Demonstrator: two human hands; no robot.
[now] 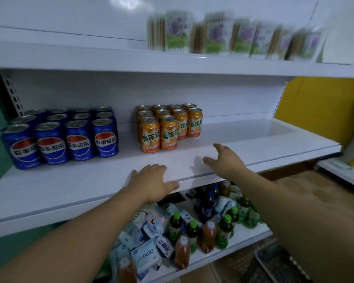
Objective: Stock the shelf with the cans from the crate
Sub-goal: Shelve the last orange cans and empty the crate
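Observation:
On the white middle shelf [264, 137], several blue cola cans [59, 137] stand in rows at the left. Beside them to the right, several orange soda cans [169, 126] stand in rows. My left hand [151, 180] lies flat at the shelf's front edge, fingers straight, holding nothing. Over the shelf to its right, my right hand [225, 160] is spread and empty, in front of and to the right of the orange cans. A dark grid, perhaps the crate [278, 264], shows at the bottom right.
The top shelf carries blurred green and purple packets [223, 35]. Below, the lower shelf [243, 244] holds green-capped and amber bottles [192, 231], dark blue bottles [206, 203] and white-blue packs [145, 256]. A yellow wall [319, 103] stands at the right.

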